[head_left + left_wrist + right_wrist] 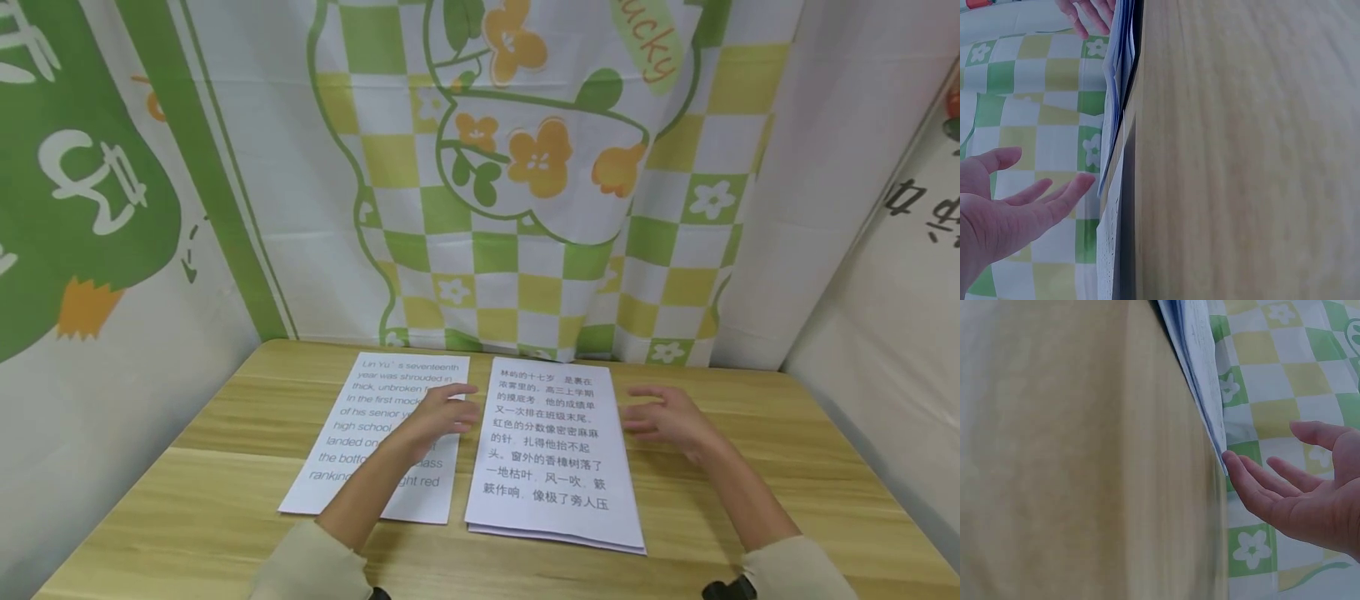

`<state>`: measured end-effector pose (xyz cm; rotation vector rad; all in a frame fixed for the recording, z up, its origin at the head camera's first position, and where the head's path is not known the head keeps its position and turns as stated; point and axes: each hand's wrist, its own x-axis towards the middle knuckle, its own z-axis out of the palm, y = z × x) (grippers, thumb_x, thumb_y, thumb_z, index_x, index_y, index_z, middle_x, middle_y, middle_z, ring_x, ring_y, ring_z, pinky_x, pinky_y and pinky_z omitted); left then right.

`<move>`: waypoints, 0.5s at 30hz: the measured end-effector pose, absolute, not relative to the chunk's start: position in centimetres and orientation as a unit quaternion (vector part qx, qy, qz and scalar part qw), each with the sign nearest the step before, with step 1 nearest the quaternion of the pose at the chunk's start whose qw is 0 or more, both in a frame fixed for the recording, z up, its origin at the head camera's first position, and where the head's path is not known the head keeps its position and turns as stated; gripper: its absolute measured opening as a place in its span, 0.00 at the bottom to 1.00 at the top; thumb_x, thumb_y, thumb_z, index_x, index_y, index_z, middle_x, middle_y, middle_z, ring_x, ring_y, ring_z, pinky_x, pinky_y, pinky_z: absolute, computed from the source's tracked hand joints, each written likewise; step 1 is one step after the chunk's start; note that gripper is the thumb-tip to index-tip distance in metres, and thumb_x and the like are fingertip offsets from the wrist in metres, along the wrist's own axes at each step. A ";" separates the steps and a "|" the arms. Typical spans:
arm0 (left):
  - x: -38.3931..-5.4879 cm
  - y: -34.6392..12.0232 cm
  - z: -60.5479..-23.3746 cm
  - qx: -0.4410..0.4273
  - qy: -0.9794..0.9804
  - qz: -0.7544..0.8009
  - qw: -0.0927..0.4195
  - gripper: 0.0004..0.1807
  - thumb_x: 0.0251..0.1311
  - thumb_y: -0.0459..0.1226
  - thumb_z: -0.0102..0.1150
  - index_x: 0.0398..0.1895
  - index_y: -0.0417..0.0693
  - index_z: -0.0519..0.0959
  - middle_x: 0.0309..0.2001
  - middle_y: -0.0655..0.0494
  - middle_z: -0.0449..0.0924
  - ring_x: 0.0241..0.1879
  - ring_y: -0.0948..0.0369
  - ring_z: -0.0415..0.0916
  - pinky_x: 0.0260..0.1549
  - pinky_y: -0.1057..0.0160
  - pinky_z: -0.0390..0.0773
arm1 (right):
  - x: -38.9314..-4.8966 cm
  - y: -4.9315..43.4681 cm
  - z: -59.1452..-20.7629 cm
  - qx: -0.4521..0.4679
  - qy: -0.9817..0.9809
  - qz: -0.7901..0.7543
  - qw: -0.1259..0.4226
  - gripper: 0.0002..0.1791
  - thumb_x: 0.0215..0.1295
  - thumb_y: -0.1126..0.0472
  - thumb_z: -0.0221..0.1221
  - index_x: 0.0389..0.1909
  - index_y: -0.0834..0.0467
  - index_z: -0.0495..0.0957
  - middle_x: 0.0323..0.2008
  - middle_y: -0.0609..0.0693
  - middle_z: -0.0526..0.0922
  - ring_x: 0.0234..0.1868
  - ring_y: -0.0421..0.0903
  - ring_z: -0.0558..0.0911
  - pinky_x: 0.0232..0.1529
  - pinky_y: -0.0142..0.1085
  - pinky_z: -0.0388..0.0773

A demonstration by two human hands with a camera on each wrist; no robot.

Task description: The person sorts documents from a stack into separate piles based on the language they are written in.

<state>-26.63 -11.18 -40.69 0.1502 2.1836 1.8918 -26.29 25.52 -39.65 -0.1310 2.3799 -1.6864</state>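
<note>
A small stack of paper sheets printed with Chinese text lies on the wooden table, its lower sheets peeking out at the front edge. To its left is a single sheet with English text, partly hidden behind my left forearm. My left hand hovers over that sheet's right side, fingers spread loosely and pointing toward the stack, holding nothing. On the other side, my right hand has its fingertips close to the stack's right edge, with relaxed fingers and nothing in them. The right wrist view shows the fingertips near the stack's corner.
The wooden table ends at a hanging cloth with green and yellow checks and orange flowers. Printed cloth also covers the left side and the right side.
</note>
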 end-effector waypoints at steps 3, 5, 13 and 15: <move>-26.7 -11.1 -40.7 0.049 0.750 0.647 0.126 0.30 0.69 0.31 0.56 0.72 0.29 0.67 0.61 0.28 0.77 0.60 0.37 0.77 0.62 0.44 0.79 | -26.3 25.6 -40.0 -0.044 0.806 -0.578 0.116 0.33 0.76 0.68 0.54 0.73 0.79 0.54 0.63 0.79 0.72 0.59 0.68 0.81 0.57 0.50 0.85; -26.7 -11.0 -40.8 0.050 0.750 0.647 0.129 0.30 0.69 0.32 0.57 0.72 0.29 0.67 0.62 0.28 0.76 0.60 0.37 0.77 0.63 0.44 0.78 | -26.3 25.5 -40.2 -0.042 0.804 -0.582 0.118 0.32 0.76 0.69 0.53 0.73 0.79 0.54 0.62 0.78 0.74 0.60 0.68 0.81 0.56 0.49 0.85; -26.7 -10.8 -40.9 0.049 0.744 0.648 0.155 0.30 0.70 0.31 0.56 0.73 0.30 0.66 0.64 0.27 0.73 0.61 0.36 0.76 0.62 0.46 0.80 | -26.3 25.4 -40.6 -0.040 0.805 -0.579 0.124 0.32 0.74 0.69 0.55 0.72 0.79 0.56 0.58 0.75 0.79 0.58 0.63 0.83 0.56 0.50 0.85; -26.8 -10.7 -40.8 0.045 0.746 0.646 0.156 0.29 0.70 0.31 0.56 0.73 0.30 0.66 0.64 0.28 0.73 0.61 0.36 0.76 0.61 0.47 0.80 | -26.3 25.3 -40.6 -0.039 0.804 -0.579 0.125 0.33 0.74 0.68 0.55 0.73 0.79 0.55 0.58 0.75 0.79 0.58 0.63 0.83 0.56 0.50 0.85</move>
